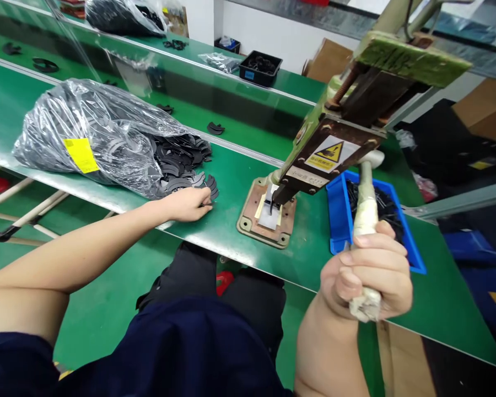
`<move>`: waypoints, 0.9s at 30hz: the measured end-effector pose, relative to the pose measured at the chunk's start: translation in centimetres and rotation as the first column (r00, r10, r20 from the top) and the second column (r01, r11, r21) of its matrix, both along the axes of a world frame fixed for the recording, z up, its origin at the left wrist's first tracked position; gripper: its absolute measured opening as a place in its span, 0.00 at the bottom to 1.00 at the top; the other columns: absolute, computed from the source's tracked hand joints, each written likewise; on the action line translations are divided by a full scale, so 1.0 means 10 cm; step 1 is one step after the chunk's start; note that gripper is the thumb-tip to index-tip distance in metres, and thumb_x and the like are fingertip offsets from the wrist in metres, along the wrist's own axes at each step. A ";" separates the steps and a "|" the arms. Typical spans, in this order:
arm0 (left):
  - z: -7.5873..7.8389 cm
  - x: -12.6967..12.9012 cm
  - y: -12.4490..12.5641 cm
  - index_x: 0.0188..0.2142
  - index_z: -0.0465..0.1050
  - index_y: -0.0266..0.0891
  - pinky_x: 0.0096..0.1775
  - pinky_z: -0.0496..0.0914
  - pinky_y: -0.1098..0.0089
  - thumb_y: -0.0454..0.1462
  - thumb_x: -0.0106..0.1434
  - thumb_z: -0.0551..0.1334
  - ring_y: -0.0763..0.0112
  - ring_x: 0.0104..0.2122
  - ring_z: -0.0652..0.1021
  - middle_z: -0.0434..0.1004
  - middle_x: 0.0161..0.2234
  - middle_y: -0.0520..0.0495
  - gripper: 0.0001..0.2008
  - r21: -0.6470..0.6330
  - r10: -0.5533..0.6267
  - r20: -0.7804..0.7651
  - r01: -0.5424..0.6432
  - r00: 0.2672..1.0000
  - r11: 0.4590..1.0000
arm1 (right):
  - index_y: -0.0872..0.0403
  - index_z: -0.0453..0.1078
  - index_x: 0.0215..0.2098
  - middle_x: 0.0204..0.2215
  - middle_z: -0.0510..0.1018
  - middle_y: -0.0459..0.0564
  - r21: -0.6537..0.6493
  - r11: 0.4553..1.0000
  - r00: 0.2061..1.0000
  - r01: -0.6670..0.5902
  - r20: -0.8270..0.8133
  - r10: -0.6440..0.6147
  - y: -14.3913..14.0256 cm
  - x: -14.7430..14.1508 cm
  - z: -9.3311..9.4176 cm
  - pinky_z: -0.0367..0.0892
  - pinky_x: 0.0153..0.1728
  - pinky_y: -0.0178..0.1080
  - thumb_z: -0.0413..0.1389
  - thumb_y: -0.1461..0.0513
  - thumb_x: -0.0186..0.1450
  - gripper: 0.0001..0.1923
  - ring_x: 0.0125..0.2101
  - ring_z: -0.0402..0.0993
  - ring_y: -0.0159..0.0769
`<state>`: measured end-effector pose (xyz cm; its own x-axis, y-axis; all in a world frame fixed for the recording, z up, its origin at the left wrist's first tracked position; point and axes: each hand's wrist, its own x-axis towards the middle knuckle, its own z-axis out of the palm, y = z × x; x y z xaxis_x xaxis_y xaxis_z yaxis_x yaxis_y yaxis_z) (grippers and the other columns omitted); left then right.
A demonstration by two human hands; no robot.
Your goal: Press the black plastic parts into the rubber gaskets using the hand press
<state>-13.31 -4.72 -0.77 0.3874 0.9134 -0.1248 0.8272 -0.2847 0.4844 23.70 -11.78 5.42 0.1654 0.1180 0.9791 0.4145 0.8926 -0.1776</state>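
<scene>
The right hand (367,275) is closed around the cloth-wrapped white lever handle (366,220) of the green hand press (339,143). Left of the press, the left hand (188,203) rests on loose flat black curved pieces (182,165), seemingly pinching one, spilling from a clear plastic bag (91,132). A blue plastic bin (339,215) sits right of the press.

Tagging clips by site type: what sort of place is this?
Probably a factory assembly line. A hand press with a warning label stands on a long green bench; the right hand grips its lever. The left hand touches black parts spilling from a bag; a blue bin holds more.
</scene>
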 end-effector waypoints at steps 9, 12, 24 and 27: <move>0.05 0.56 0.16 0.32 0.61 0.43 0.26 0.64 0.74 0.44 0.56 0.77 0.78 0.21 0.70 0.68 0.23 0.58 0.24 -0.544 0.442 0.650 -0.027 0.618 0.838 | 0.48 0.63 0.20 0.19 0.68 0.39 -0.014 1.000 0.999 0.019 -0.028 -0.019 -0.01 -0.01 0.00 0.75 0.56 0.53 0.64 0.54 0.62 0.18 0.31 0.75 0.33; 0.04 0.78 0.23 0.35 0.69 0.39 0.29 0.69 0.75 0.41 0.58 0.78 0.77 0.24 0.75 0.75 0.27 0.54 0.19 -0.540 0.468 0.705 -0.024 0.533 0.841 | 0.48 0.63 0.21 0.19 0.68 0.39 -0.014 1.000 1.000 0.018 -0.018 -0.018 0.00 0.00 0.00 0.75 0.56 0.53 0.64 0.55 0.62 0.18 0.31 0.75 0.32; -0.06 1.31 0.59 0.33 0.76 0.37 0.27 0.68 0.73 0.41 0.62 0.75 0.75 0.22 0.74 0.78 0.26 0.50 0.12 -0.377 0.253 0.660 0.021 0.707 0.926 | 0.47 0.65 0.23 0.20 0.68 0.38 -0.015 1.000 1.000 0.010 -0.018 -0.010 -0.01 0.00 -0.01 0.75 0.58 0.53 0.63 0.55 0.62 0.15 0.32 0.76 0.32; -0.09 1.33 0.66 0.31 0.75 0.38 0.28 0.67 0.73 0.42 0.63 0.73 0.73 0.24 0.74 0.76 0.24 0.51 0.12 -0.295 0.187 0.636 0.012 0.749 0.956 | 0.47 0.64 0.22 0.19 0.68 0.38 -0.011 1.000 1.000 0.011 -0.024 -0.011 -0.01 -0.01 -0.01 0.75 0.58 0.53 0.64 0.55 0.62 0.16 0.32 0.75 0.32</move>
<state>0.02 1.84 -1.66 0.3841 0.9165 -0.1118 0.2948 -0.0070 0.9555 23.64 -11.92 5.36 0.1903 0.1271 0.9735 0.4197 0.8859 -0.1977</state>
